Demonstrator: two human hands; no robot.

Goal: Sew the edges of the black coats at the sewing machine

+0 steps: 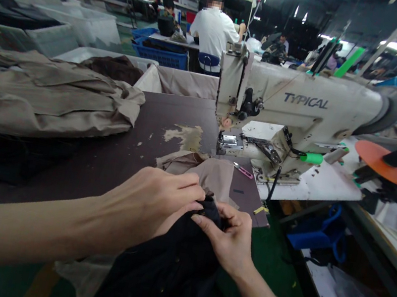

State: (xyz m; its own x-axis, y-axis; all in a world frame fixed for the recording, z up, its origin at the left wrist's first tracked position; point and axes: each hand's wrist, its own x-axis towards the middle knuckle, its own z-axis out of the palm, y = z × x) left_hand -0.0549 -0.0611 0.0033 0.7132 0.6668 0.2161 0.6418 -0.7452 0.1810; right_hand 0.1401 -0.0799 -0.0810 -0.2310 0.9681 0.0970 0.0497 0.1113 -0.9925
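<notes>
My left hand reaches in from the left, its thumb and fingers pinched on the edge of a piece of black cloth. Close beside it, my right hand, with a bracelet at the wrist, grips the same edge between thumb and fingers. Black fabric spreads downward below both hands; where the held piece ends and any clothing of mine begins, I cannot tell. Just beyond my fingers, a beige cloth lies over the front edge of the brown table. My fingertips partly hide the held edge.
A sewing machine stands ahead to the right, with pink-handled thread snips near its base. Beige garments are heaped at left over dark cloth. An orange disc sits at right. Farther off, a person in a white shirt sits working.
</notes>
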